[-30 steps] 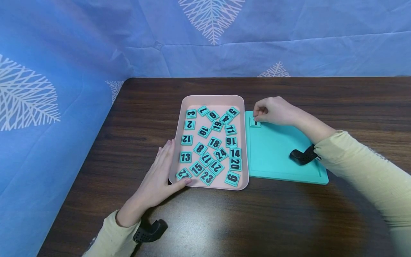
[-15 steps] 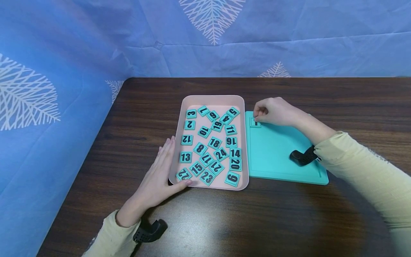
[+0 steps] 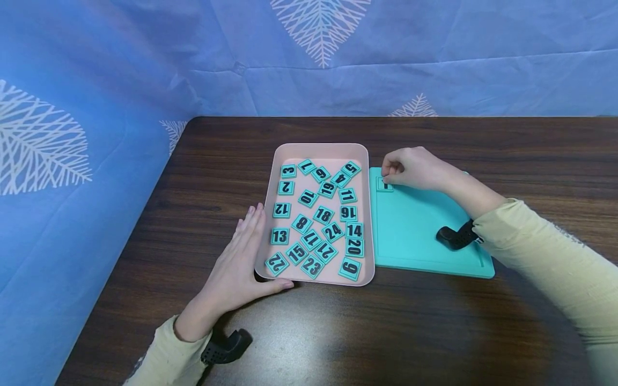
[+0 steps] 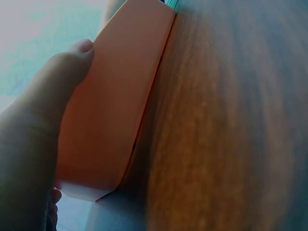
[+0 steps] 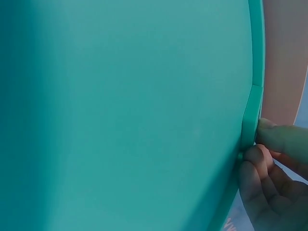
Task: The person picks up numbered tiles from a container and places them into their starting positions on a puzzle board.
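A pink tray (image 3: 318,149) holds several turquoise square tiles with black numbers, lying at various angles. My left hand (image 3: 235,268) lies along the tray's left side with straight fingers, its thumb stretched along the near edge. In the left wrist view that thumb touches the tray's outer wall (image 4: 120,86). To the right lies a flat turquoise board (image 3: 410,236) with a raised rim. At its far left corner, my right hand (image 3: 417,167) pinches a number tile (image 3: 384,187) that sits on the board; fingertips partly cover its number. The right wrist view shows thumb and fingers at this tile (image 5: 251,113).
The board sits right against the tray's right side. Both rest on a dark brown wooden table (image 3: 386,332). A blue cloth (image 3: 217,59) with white leaf patterns hangs behind and to the left. Each wrist carries a black device (image 3: 226,348).
My left thumb has slid off the tray's near left corner to lie along its near outer edge, uncovering the 22 tile. My right hand stays at the board's corner.
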`<state>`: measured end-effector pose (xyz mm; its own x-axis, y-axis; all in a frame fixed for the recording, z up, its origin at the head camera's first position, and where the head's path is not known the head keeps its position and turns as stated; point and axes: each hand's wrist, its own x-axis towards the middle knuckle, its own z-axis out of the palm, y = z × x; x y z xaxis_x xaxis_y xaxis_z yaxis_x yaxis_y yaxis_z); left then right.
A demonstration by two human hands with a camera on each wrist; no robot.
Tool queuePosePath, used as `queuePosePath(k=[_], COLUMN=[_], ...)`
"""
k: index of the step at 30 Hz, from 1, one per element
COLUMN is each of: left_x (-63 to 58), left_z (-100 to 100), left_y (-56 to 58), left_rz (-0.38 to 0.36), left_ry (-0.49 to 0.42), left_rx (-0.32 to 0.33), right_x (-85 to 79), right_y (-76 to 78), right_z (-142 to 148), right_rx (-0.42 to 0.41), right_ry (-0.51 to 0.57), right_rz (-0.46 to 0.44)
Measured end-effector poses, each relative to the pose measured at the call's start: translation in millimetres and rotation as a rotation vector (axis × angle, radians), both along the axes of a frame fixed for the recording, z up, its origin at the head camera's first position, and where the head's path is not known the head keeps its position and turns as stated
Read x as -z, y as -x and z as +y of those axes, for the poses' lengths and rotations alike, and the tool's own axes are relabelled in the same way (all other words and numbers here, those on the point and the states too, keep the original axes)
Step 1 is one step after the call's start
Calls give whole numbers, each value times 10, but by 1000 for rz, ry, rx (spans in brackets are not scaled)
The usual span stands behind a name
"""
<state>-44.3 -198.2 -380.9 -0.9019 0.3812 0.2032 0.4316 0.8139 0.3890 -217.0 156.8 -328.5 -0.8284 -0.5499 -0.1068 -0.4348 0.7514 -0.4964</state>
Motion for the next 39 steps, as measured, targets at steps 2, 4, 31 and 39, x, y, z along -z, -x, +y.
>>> queuePosePath(k=[2, 4, 31, 39], left_x=[-1, -1, 6, -4], left_z=[0, -4, -15, -18], left_y=[0, -3, -12, 4], left_rz=[10, 22, 22, 29], left_ry=[15, 32, 36, 27], left_rx=[0, 3, 28, 37], right_x=[2, 4, -455, -643], right_y=[-3, -6, 60, 32], right_z=[2, 4, -573, -917], right_rx=[-4, -11, -69, -133], right_ry=[1, 1, 23, 34], right_rz=[6, 14, 106, 97])
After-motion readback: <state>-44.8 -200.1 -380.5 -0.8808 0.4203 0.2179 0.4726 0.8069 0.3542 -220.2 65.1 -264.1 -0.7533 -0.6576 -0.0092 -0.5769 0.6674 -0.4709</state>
